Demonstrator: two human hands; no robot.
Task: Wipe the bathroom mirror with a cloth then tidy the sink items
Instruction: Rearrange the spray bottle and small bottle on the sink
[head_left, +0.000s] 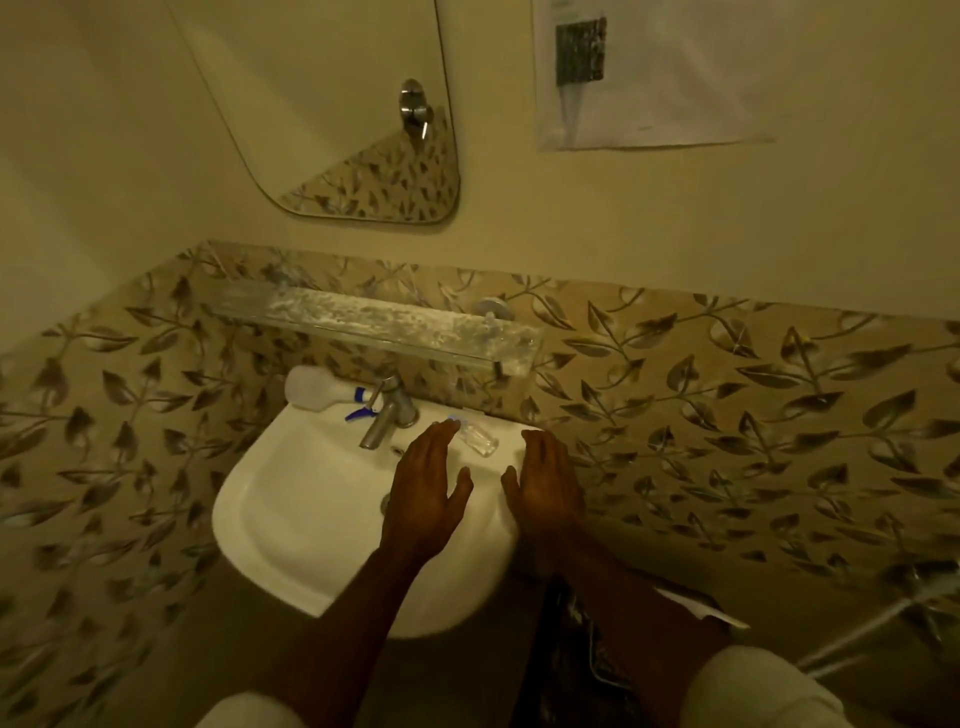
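Note:
A white sink (291, 519) hangs on the leaf-patterned wall. My left hand (426, 483) is flat and open over the basin, its fingertips touching a small clear bottle (480, 440) that lies on the sink's back right rim. My right hand (548, 486) is open over the sink's right edge, holding nothing. A white spray bottle (317, 389) with a blue nozzle lies on its side on the back left rim, behind the metal tap (387, 415). The mirror (337, 104) hangs on the wall above. No cloth is in view.
A glass shelf (374, 325) is fixed to the wall just above the tap, below the mirror. A paper sheet (644, 73) is stuck on the wall to the upper right. A hose (857, 639) runs along the lower right wall.

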